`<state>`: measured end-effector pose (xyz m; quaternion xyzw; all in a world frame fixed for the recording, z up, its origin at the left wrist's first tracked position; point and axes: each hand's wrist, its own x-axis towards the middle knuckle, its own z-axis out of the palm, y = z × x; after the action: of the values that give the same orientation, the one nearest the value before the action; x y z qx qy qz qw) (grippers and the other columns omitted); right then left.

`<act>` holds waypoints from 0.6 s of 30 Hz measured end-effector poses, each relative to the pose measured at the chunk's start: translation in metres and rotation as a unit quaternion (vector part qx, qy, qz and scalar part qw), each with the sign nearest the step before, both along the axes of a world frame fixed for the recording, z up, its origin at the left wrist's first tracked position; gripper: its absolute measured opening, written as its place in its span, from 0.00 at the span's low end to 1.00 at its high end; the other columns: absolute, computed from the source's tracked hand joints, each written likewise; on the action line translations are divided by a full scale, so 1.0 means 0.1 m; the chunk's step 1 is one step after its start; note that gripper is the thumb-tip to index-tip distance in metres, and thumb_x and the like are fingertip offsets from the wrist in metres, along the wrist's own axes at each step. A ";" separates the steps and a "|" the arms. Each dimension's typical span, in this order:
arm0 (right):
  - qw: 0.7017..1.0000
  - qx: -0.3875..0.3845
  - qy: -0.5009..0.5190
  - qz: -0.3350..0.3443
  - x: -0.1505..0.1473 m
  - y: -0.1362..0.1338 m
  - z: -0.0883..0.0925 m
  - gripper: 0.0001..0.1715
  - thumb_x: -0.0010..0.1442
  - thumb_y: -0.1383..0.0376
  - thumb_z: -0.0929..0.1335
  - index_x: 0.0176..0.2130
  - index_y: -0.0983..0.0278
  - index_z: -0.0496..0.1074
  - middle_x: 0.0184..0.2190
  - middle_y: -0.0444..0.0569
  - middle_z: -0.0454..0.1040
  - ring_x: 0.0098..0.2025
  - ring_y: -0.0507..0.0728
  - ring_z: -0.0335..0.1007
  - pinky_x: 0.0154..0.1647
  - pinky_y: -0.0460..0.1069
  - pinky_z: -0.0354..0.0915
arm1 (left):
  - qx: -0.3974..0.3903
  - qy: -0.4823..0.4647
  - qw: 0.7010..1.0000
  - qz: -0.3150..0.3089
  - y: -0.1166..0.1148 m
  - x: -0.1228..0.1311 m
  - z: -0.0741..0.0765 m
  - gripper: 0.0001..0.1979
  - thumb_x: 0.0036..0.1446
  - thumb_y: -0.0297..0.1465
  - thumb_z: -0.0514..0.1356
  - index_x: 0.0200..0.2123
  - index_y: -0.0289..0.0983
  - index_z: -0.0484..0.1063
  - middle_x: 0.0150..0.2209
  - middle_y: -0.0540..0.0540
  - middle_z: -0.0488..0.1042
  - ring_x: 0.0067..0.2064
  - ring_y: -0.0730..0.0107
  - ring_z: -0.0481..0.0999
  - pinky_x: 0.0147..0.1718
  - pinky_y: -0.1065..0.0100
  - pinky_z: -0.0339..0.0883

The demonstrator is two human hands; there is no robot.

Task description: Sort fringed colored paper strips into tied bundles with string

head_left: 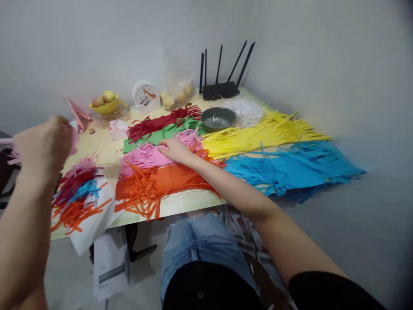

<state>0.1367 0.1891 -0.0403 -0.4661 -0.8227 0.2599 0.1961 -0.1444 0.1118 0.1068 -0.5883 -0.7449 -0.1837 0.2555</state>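
My left hand [48, 140] is raised at the left in a closed fist, with pink paper strips [75, 140] sticking out on both sides of it. Stretched over the table, my right hand [176, 150] has its thumb and fingers on the pink fringed paper [145, 156]. In front of that lies orange fringed paper [171, 178], and behind it are green fringed paper [158, 137] and dark red fringed paper [164, 120]. A mixed bundle of pink, red, blue and orange strips [79, 196] rests on a white sheet [97, 221] near my left forearm.
Yellow [248, 140] and blue fringed paper [290, 165] spread to the right, the blue reaching past the table edge. Behind are a dark round bowl [218, 125], a black router [221, 90], bagged fruit [177, 97], a white round holder [146, 97] and a yellow fruit bowl [108, 106].
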 end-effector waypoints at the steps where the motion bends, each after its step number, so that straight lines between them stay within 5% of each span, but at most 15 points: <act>1: 0.999 0.034 0.033 0.014 -0.01 -0.15 0.12 0.22 0.71 0.61 0.62 0.59 0.67 0.72 0.59 0.53 0.75 0.60 0.55 0.70 0.60 0.46 0.60 | -0.033 0.057 0.998 -0.001 -0.04 0.16 -0.05 0.13 0.62 0.33 0.53 0.42 0.35 0.75 0.30 0.47 0.74 0.43 0.60 0.76 0.49 0.55 0.66; 5: 0.970 0.172 0.159 0.061 -0.11 -0.67 0.50 0.34 0.67 0.57 0.66 0.66 0.70 0.62 0.65 0.55 0.67 0.66 0.57 0.61 0.68 0.49 0.53 | -0.068 0.115 0.986 -0.097 -0.18 0.76 -0.23 0.12 0.61 0.35 0.55 0.39 0.38 0.77 0.30 0.46 0.75 0.34 0.63 0.75 0.40 0.64 0.68; 8: 0.968 0.172 0.169 0.071 -0.14 -0.80 0.57 0.36 0.64 0.60 0.69 0.66 0.70 0.60 0.66 0.56 0.65 0.67 0.59 0.58 0.68 0.51 0.54 | -0.050 0.053 0.977 -0.202 -0.26 1.02 -0.28 0.10 0.60 0.34 0.57 0.38 0.40 0.77 0.27 0.48 0.73 0.30 0.65 0.73 0.35 0.67 0.66; 13: 0.983 0.094 0.140 0.079 0.17 -0.65 0.63 0.14 0.66 0.69 0.63 0.48 0.69 0.75 0.44 0.50 0.80 0.47 0.55 0.75 0.50 0.47 0.63 | -0.053 -0.090 0.946 -0.306 -0.32 1.09 -0.31 0.09 0.58 0.36 0.59 0.35 0.40 0.78 0.24 0.50 0.70 0.26 0.69 0.69 0.30 0.68 0.63; 18: 0.984 0.086 0.129 0.089 0.62 -0.68 0.94 0.14 0.68 0.66 0.62 0.42 0.68 0.76 0.38 0.48 0.80 0.40 0.52 0.76 0.45 0.46 0.64 | -0.151 -0.249 0.890 -0.350 -0.29 1.10 -0.44 0.20 0.51 0.48 0.65 0.40 0.39 0.78 0.33 0.47 0.77 0.35 0.64 0.75 0.38 0.65 0.71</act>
<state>0.1988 0.1207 0.0537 -0.3353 -0.8478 0.2626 0.3159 -0.0348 0.0833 0.0632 -0.7773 -0.5487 -0.2868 -0.1116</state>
